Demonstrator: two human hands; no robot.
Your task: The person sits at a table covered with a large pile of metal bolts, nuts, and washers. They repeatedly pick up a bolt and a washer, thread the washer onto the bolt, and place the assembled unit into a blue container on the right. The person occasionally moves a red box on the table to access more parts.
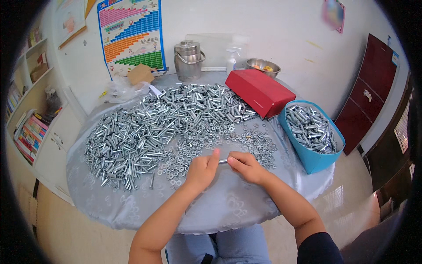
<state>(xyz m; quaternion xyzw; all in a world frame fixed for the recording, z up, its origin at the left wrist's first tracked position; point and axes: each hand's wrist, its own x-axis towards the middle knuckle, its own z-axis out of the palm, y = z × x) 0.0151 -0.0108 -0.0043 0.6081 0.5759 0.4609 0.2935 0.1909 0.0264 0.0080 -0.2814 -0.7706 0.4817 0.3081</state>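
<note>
My left hand (202, 170) and my right hand (249, 167) meet above the near side of the table. A short silvery metal sleeve (223, 161) lies level between them, with an end in each closed hand; the fingers hide both of its tips. Just beyond my hands, many loose metal washers and nuts (189, 147) are scattered on the cloth. A large heap of similar metal sleeves (127, 145) spreads across the left and far parts of the table.
At right, a blue fabric bin (314, 163) is full of metal pieces. Beside it, a red box (259, 91) leans on the heap. Farther back are a steel lidded pail (188, 66), a spray bottle (231, 61), a metal bowl (273, 72) and a plastic bag (125, 90).
</note>
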